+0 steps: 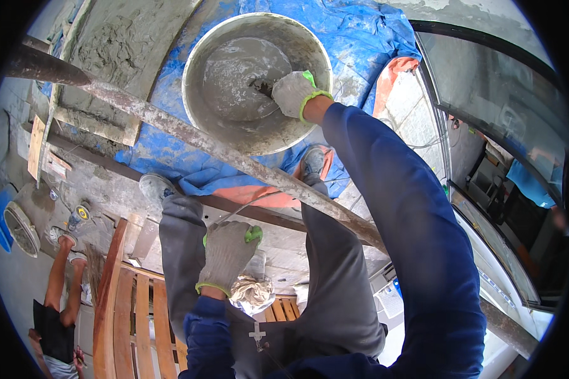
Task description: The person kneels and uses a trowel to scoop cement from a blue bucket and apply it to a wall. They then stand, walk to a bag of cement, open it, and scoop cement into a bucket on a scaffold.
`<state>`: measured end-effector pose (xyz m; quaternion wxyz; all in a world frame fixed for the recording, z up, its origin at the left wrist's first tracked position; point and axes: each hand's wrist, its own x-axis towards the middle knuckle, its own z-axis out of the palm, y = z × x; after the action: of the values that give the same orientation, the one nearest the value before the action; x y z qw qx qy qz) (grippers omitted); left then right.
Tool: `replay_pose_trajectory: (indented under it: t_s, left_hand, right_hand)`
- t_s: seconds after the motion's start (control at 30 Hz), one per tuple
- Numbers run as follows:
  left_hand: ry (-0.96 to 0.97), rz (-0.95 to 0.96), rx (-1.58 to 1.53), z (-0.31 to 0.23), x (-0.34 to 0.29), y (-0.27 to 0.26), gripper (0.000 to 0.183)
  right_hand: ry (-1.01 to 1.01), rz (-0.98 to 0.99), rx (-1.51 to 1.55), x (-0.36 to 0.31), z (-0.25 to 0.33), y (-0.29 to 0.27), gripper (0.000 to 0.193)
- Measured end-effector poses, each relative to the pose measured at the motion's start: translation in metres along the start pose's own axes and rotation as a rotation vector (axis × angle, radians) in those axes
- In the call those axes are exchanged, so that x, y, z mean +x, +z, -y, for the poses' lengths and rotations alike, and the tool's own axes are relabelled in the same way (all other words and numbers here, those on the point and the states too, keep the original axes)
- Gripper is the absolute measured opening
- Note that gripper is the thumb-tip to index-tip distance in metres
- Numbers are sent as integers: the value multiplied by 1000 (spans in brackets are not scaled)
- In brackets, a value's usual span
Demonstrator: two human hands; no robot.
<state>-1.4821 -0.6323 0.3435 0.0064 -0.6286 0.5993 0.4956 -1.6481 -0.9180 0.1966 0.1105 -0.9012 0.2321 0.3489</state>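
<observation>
A large round bucket (193,120) holds wet grey cement (237,79). My right hand (292,95), in a grey glove with green trim, reaches inside its right rim with the fingers closed. What it grips is hidden; dark, lumpy cement lies just beside the fingers. Closer to my body, my left hand (229,252), gloved the same way, is curled above my left thigh. A thin grey strip or rod (243,207) runs from near its knuckles toward the pole, and I cannot tell whether the hand holds it.
A rusty metal pole (234,161) crosses diagonally between me and the bucket. Blue tarp (161,151) lies under the bucket. A cement-covered board (123,57) stands far left. Wooden slats (142,309) are near left, with a person (57,322) beyond. A glass-paned window (487,82) stands right.
</observation>
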Motion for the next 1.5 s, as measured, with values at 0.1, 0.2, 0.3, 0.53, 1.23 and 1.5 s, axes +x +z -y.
replay_pose_trajectory:
  t_s: [0.1,0.2,0.3,0.53,1.23,1.5]
  left_hand:
    - [-14,-6,-26,1,1,-4,25]
    - [-46,57,-46,0,-1,-10,24]
    - [-70,124,-45,-3,2,-15,23]
    - [-28,72,-37,1,0,-13,23]
    - [-82,87,-15,3,2,7,27]
    - [-73,53,-11,0,-1,-3,28]
  right_hand:
    - [72,-234,-41,0,7,12,19]
    - [23,-362,-58,-1,-6,23,14]
    - [15,-422,-81,3,-7,36,13]
    - [60,-194,225,3,-24,31,23]
    - [-36,-287,-152,-25,29,7,18]
    - [4,-206,21,-7,13,44,13]
